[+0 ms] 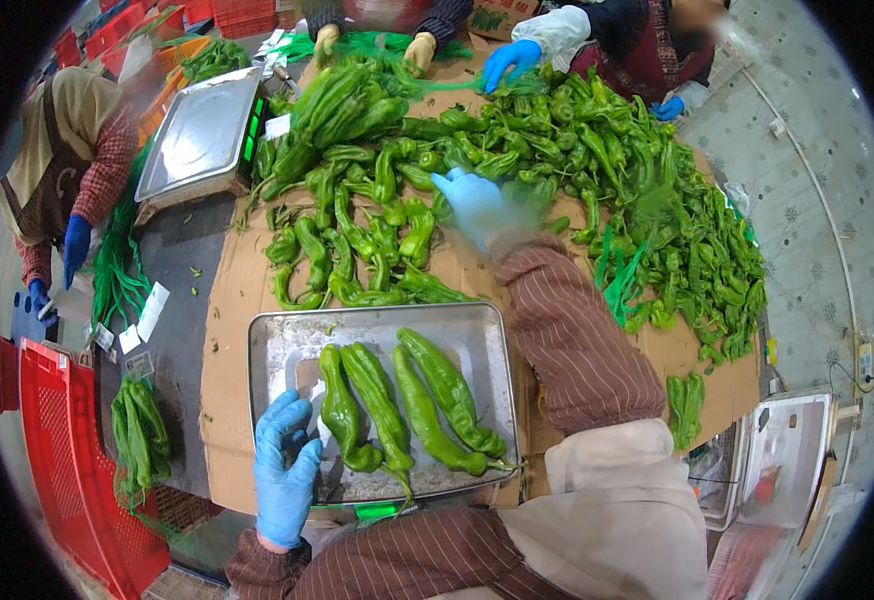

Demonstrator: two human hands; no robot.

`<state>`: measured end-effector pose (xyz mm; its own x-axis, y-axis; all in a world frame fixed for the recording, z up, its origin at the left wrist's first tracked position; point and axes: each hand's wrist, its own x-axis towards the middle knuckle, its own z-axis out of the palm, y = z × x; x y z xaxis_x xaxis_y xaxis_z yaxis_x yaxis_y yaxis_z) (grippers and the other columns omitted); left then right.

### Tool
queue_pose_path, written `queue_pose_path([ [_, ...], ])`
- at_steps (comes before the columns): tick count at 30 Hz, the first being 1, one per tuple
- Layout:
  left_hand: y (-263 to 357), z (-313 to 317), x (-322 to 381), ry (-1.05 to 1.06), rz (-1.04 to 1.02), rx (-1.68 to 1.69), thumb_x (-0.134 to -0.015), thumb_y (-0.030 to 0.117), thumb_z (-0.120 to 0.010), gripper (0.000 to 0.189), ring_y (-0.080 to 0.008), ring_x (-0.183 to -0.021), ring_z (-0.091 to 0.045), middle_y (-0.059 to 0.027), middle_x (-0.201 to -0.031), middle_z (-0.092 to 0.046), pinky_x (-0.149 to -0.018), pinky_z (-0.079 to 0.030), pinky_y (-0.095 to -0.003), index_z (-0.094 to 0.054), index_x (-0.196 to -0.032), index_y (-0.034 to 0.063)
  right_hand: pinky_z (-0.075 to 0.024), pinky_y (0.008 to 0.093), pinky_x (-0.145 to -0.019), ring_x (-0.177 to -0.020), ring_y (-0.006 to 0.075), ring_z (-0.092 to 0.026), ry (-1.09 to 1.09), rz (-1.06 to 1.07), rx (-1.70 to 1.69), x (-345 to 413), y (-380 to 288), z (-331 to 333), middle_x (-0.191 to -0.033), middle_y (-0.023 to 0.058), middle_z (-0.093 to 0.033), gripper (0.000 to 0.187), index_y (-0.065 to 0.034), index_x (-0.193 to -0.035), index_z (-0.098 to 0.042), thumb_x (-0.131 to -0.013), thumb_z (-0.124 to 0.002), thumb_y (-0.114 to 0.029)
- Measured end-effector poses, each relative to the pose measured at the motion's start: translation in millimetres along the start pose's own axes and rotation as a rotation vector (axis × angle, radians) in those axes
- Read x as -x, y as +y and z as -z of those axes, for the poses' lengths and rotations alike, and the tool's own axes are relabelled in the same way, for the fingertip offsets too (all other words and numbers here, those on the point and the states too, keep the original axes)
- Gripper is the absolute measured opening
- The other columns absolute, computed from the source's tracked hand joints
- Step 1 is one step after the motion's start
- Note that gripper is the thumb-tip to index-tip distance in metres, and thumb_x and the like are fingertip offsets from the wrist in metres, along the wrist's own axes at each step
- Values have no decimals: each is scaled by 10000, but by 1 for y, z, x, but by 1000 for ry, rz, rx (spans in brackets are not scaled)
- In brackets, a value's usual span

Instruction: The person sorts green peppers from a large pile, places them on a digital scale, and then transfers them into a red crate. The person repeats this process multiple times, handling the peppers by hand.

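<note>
Several long green peppers (377, 409) lie side by side on a metal scale tray (264, 352) right in front of me. My left hand (284, 465), in a blue disposable glove, is over the tray's left rim beside the leftmost pepper, with fingers apart and nothing held. Farther out, my right hand (474, 204), gloved the same way, reaches to the near side of a broad pile of green peppers (594, 142). It is partly blurred, and whether its fingers grip a pepper is hidden. Loose peppers (366, 247) lie between the tray and the pile.
Cardboard (238, 420) covers the table. A second scale (201, 131) stands at the back left, near netted peppers (347, 105). Another bagged bundle (139, 439) lies left, beside a red crate (84, 465). Gloved co-workers' hands (512, 64) work across the table; another person (69, 157) stands left.
</note>
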<state>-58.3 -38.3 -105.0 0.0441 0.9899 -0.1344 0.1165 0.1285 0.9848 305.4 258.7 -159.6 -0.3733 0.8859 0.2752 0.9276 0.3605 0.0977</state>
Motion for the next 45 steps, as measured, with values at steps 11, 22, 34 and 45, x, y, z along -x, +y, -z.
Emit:
queue_pose_path([
  [11, 62, -19, -63, -268, -30, 350, -875, 255, -726, 791, -258, -1292, -493, -112, -1478, -438, -1072, -424, -430, -303, -1529, 115, -513, 283, -827, -930, 119, -631, -161, -140, -1455, 72, -44, 127, -1064, 25, -693, 316, -49, -1232, -652, -925, -663, -125],
  [22, 32, 26, -38, -15, 99, 473, -908, 278, -669, 537, -229, -1118, -614, -129, -1211, -630, -991, -476, -347, -501, -1345, 14, -528, 314, -794, -859, 163, -676, 94, -449, -1002, 28, 13, 76, -944, 92, -735, 144, -56, -996, -739, -911, -645, -125],
  [34, 23, 12, -19, -62, -5, -522, -703, -90, -727, 757, -292, -1038, -579, -136, -1132, -575, -927, -482, -354, -551, -1393, 166, -531, 396, -808, -932, 289, -633, 186, 300, -244, -80, -34, 21, -1022, 86, -636, 232, -125, -999, -662, -782, -688, -48],
  [45, 13, 20, -49, -116, -407, -644, -851, 11, -584, 558, -383, -1212, -507, -228, -1338, -533, -1056, -398, -441, -508, -1401, 64, -417, 351, -1060, -1209, 223, -554, 217, 221, -986, 43, -47, 185, -1244, 98, -599, 420, -58, -1160, -607, -778, -660, 109],
])
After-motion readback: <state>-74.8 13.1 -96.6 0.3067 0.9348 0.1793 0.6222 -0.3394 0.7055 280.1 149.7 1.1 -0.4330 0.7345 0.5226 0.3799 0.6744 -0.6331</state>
